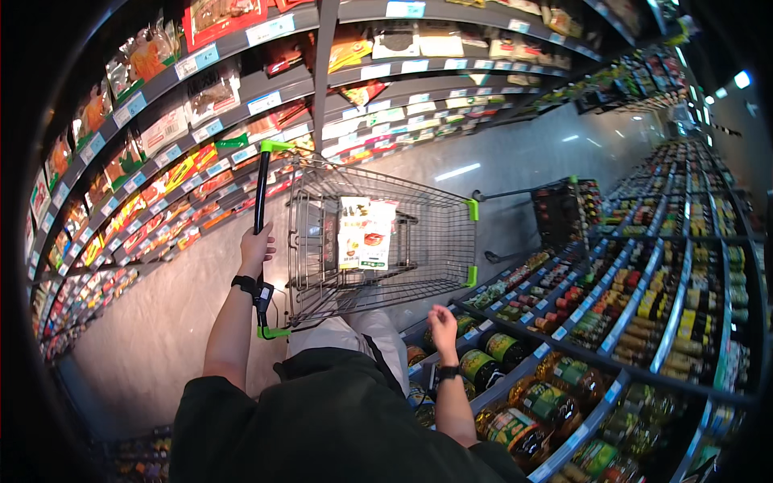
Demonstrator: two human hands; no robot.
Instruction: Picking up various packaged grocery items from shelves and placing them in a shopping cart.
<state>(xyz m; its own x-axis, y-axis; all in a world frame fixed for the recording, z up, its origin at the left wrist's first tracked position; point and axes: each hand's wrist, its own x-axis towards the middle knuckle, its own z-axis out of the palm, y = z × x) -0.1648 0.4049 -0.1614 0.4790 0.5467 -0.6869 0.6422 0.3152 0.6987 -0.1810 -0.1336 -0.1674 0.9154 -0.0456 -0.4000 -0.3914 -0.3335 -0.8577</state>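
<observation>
My left hand (256,246) is wrapped around the black handle of a shopping cart (264,187) that has green plastic corners. Inside the wire shopping cart (444,241) lie two white printed packages (375,238), side by side and partly overlapping. My right hand (444,326) is raised beside the cart, its fingers loosely curled and nothing visible in it. Below and right of that hand, large bottles with green labels (502,348) stand on a shelf. Bottles of amber oil (546,399) fill the shelf to their right.
Packaged foods line a long shelf unit (290,87) across the aisle. Farther right, several tiers of jars and bottles (649,290) run into the distance. A dark cart or basket (557,208) stands beyond my cart's front, close to the shelves. The floor (181,320) reflects ceiling lights.
</observation>
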